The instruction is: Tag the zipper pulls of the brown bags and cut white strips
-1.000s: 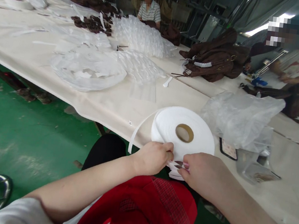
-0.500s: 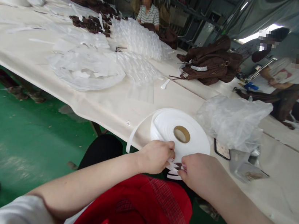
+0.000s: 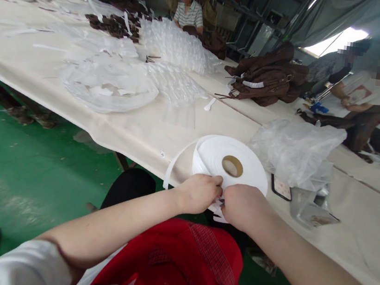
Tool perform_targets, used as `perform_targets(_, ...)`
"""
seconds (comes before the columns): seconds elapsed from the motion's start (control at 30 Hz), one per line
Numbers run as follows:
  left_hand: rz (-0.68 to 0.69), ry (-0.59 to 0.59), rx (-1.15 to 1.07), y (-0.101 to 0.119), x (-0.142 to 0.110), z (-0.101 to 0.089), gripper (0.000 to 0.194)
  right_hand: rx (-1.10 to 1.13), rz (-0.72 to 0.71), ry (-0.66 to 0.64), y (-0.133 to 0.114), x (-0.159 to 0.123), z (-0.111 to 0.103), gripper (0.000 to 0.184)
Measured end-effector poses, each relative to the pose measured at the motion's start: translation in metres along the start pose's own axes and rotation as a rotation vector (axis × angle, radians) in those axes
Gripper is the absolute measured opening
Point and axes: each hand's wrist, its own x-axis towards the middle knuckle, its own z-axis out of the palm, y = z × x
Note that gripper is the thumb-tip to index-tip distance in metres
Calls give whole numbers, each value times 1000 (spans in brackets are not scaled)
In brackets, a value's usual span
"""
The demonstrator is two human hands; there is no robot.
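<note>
A big roll of white tape [image 3: 252, 169] with a brown cardboard core lies flat at the table's near edge, and a loose length of the tape [image 3: 177, 162] curls off its left side. Right in front of the roll my left hand [image 3: 200, 193] is closed in a pinch on a white strip of that tape. Close against it, my right hand [image 3: 246, 206] is closed too, knuckles up, its fingertips turned inward; what it grips is mostly hidden. Short white tape ends [image 3: 218, 216] show below the fingers, over my lap.
Right of the roll lie a phone [image 3: 281, 188], a crumpled clear plastic bag [image 3: 294, 149] and a small clear packet [image 3: 314, 212]. Farther back are plastic wrapping [image 3: 177, 47] and brown leather-like bags [image 3: 271, 83]. Several co-workers stand or sit across the table [image 3: 135, 135].
My right hand has moved left, up against my left hand, closing the gap where white strips and a small brown piece showed. The left hand stays nearly in place.
</note>
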Motion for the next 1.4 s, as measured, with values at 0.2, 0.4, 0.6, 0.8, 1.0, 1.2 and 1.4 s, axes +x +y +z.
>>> perform_targets(0.2,15,11,52,3,-2,1,14,-16,-58,29,4,5,3,21)
perform_targets(0.4,27,33,149,11,-3,8,19,1,-45,65,8,3,4,24)
perform_targets(0.6,32,3,59,3,3,2,11,-6,-66,88,8,0,8,25)
perform_targets(0.8,33,-23,24,-1,9,-6,10,-9,-68,96,14,-2,6,29)
perform_targets(1.0,39,-21,0,-3,11,-5,13,-32,-63,47,17,0,6,33)
perform_targets(1.2,50,-5,-45,-8,10,-4,12,-36,-71,41,26,-1,4,33)
perform_targets(1.4,77,-10,-63,-12,11,-3,14,-25,-67,0,30,-3,0,32)
